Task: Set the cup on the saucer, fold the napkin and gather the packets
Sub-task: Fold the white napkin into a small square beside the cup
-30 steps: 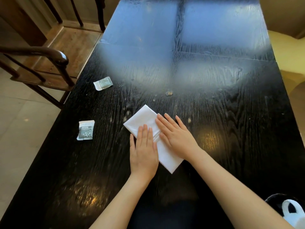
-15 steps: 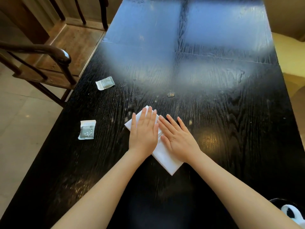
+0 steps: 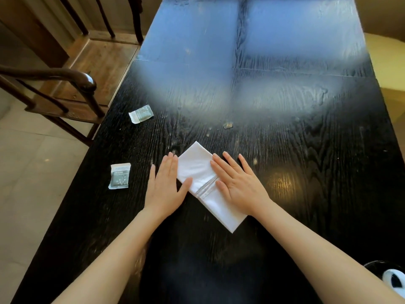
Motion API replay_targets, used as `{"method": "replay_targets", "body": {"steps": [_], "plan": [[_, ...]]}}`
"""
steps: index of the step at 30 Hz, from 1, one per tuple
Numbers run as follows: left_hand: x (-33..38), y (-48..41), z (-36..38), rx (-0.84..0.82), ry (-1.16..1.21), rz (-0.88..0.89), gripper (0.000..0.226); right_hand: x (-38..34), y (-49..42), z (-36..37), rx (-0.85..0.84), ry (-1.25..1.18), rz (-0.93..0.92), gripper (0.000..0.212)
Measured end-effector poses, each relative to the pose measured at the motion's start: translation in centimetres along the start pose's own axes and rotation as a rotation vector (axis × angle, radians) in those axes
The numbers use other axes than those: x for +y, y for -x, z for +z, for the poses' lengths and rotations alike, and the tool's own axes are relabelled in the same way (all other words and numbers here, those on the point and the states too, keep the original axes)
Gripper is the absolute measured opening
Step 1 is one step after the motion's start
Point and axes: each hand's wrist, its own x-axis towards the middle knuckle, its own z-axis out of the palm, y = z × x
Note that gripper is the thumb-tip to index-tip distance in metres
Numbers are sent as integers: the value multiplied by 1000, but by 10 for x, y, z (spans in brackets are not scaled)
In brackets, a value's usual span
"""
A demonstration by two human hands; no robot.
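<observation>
A white folded napkin (image 3: 198,170) lies slantwise on the black table (image 3: 306,172), its grey stripes showing in the middle. My right hand (image 3: 237,185) presses flat on the napkin's right half with straight fingers. My left hand (image 3: 165,187) lies flat on the table at the napkin's left edge, its thumb touching the cloth. Two grey-and-white packets rest to the left: one packet (image 3: 119,178) near my left hand, another packet (image 3: 140,113) farther back. At the bottom right corner a white cup (image 3: 394,280) sits on a dark saucer (image 3: 372,267), mostly cut off.
Wooden chairs (image 3: 72,84) stand along the table's left edge, over a pale tiled floor. Small crumbs (image 3: 228,125) dot the table beyond the napkin. Window light reflects off the far half of the tabletop.
My left hand has slid left off the napkin onto the table, uncovering the napkin's far corner. My right hand stays pressed on the cloth. The view shifted slightly.
</observation>
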Motion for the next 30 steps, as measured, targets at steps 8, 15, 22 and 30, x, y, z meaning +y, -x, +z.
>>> {"method": "replay_targets", "body": {"steps": [8, 15, 22, 30], "plan": [[21, -60, -36, -131, 216, -138, 72, -12, 11, -9, 82, -12, 214, 71], [12, -72, -58, -353, 467, -162, 33, -53, 37, -9, 55, -192, 368, 93], [8, -57, -59, -361, 716, -157, 25, -58, 34, 1, 126, -221, 436, 93], [19, -43, -66, -209, 587, -83, 25, -67, 27, 5, 155, -233, 519, 96]]}}
